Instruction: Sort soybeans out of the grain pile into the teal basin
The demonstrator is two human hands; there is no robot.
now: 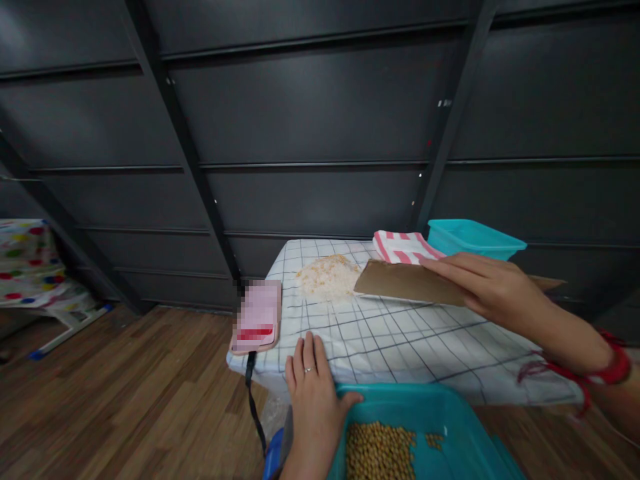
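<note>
My left hand (pixel 311 399) lies with its fingers stretched out on the near edge of the checked tablecloth (pixel 400 340). Its thumb touches the rim of a teal tub (pixel 465 427), which holds round tan beans or chickpeas (pixel 377 450). A flat strip of brown cardboard (pixel 407 282) is gripped in my right hand (pixel 493 283); my thumb is hidden behind it. The strip's lower edge is close to the cloth, and its left end is beside a low heap of white and yellow grains (pixel 327 277).
Behind the cardboard lie a pink-and-white striped cloth (pixel 405 247) and a second turquoise tub (pixel 470 237). A pink phone-like item (pixel 257 317) with a black strap (pixel 254 400) rests at the table's left corner. Dark wall panels (pixel 320 113) stand behind.
</note>
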